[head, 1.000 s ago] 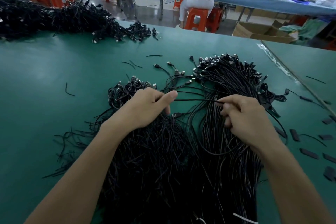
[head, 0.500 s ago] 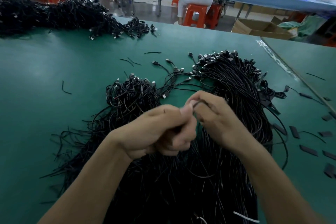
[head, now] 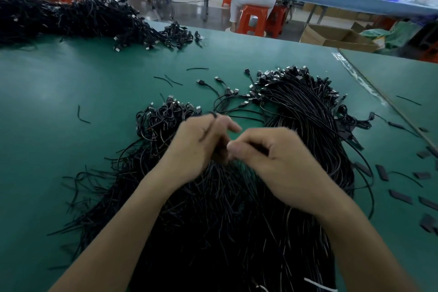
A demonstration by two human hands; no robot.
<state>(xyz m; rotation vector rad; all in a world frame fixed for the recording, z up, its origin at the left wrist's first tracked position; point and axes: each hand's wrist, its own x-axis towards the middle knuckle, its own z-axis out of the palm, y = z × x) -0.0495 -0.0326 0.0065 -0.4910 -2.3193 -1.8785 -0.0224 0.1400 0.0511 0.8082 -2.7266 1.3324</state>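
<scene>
- Winding one cable looks like the step in hand: it loops over the left hand, whose fingers curl round it, above the cable pile.
- Right hand sits just beside, fingertips pinched; on what, blur hides.
- Next calls for drawing slack into a coil.

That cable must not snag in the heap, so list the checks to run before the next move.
1. The left hand grips the black cable: ok, it loops over the fingers.
2. The right hand pinches the same cable: cannot tell, blurred.
3. Cable free of the loose cable heap beneath: cannot tell.
4. The coiled cable pile lies close beyond the left hand: ok.
5. Bare green table beside that pile: ok.
</scene>
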